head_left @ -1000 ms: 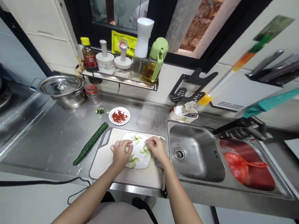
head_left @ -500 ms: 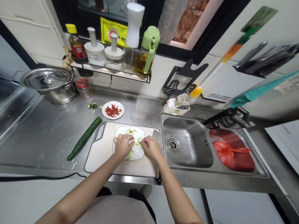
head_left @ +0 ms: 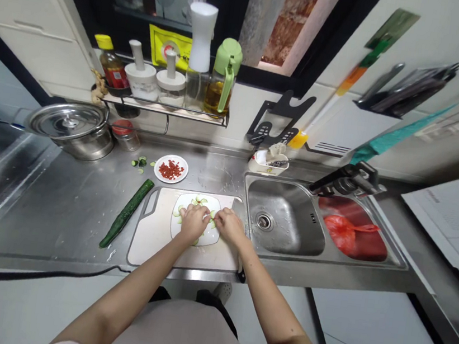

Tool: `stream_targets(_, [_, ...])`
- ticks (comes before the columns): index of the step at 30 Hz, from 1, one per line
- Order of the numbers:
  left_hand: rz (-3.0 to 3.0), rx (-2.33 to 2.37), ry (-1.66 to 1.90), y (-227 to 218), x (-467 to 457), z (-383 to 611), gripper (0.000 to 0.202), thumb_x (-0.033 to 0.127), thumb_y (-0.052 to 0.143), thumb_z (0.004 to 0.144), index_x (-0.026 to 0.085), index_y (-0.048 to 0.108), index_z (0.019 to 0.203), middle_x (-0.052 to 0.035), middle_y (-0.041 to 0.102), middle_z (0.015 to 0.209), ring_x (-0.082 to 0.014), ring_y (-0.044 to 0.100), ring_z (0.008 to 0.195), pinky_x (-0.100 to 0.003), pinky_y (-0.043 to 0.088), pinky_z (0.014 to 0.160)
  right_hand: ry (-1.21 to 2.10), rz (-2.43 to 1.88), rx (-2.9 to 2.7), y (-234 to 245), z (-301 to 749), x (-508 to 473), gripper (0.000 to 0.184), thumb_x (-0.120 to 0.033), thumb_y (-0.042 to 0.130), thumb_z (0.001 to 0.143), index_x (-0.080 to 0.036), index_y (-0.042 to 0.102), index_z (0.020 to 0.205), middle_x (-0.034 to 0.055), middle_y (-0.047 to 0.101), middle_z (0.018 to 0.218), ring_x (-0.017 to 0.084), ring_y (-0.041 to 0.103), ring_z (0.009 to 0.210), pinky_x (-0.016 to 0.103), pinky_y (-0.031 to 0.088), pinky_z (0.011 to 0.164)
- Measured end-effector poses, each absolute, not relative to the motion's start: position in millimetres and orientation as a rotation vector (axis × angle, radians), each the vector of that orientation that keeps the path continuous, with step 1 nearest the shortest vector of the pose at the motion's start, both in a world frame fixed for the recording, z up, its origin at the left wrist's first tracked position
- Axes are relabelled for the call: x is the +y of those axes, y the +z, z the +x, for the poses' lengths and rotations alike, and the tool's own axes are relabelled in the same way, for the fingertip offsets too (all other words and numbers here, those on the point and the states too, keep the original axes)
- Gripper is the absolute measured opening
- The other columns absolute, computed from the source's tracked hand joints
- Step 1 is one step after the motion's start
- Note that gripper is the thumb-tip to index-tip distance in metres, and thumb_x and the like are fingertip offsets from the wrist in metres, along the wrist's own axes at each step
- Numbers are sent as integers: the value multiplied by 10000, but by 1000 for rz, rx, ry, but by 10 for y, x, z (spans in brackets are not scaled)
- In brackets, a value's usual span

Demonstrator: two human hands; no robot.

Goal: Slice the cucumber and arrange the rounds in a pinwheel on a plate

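A white squarish plate [head_left: 206, 240] lies on the cutting board [head_left: 153, 241], with thin cucumber slices [head_left: 199, 199] set around it in small groups. My left hand [head_left: 194, 221] is over the plate's middle, fingers curled and thumb against the fingertips; whatever they hold is hidden. Close by on the right, my right hand [head_left: 228, 225] pinches at a pale green slice [head_left: 212, 215] near the plate's right edge. The fingertips of both hands almost meet there. A long uncut cucumber [head_left: 127, 214] rests on the counter left of the board.
Behind the board stand a small plate of chopped red pieces [head_left: 171, 169] and some cucumber ends [head_left: 141, 161]. A lidded steel pot [head_left: 85, 139] is at back left. The sink [head_left: 291, 219] lies right, a red bag [head_left: 342, 235] beyond it. Bottles line a wall shelf [head_left: 170, 109].
My left hand has moved slightly right across the plate, closer to my right hand. My right hand stays by the plate's right edge. The whole view has shifted a little.
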State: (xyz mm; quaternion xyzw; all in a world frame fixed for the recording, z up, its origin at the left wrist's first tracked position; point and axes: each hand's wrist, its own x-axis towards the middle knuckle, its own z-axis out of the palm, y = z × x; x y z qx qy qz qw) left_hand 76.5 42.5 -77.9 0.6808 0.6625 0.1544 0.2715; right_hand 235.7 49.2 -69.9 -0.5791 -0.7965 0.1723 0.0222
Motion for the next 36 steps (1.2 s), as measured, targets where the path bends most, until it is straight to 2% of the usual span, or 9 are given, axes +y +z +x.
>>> stream_targets(36, [1885, 1788, 319, -873, 466, 868, 142, 312, 543, 887, 234, 659, 912, -56, 663, 1001, -257, 490, 1047, -399, 260, 869, 571, -1939, -2382, -729, 2326, 544, 156, -247, 515, 909, -184, 657, 922, 70, 615, 988, 177, 514, 946, 243, 335, 720])
